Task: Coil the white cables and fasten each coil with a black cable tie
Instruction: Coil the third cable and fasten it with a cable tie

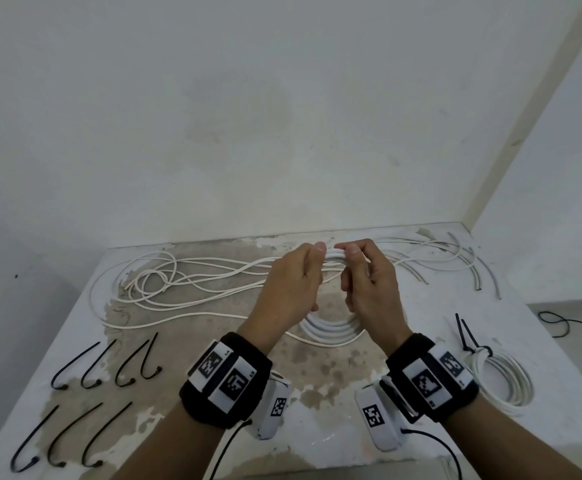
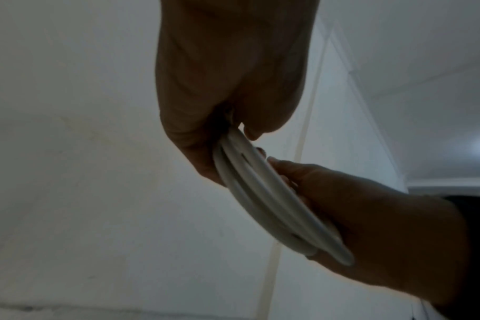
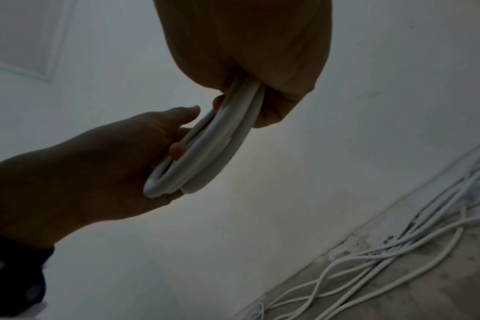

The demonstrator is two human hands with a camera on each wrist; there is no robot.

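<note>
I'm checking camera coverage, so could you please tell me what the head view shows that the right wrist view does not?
Only the head view shows the seven loose black cable ties, the finished tied coil and the wrist bands.

Only the right wrist view shows the undersides of the fingers pinching the coil's strands.

Both show the left hand and right hand holding the white coil, plus loose white cables on the table.

head: above, facing forward-down over table [image 1: 317,403] to far wall | wrists: close, looking up along each hand | shared: white coil [image 2: 274,201] between hands
</note>
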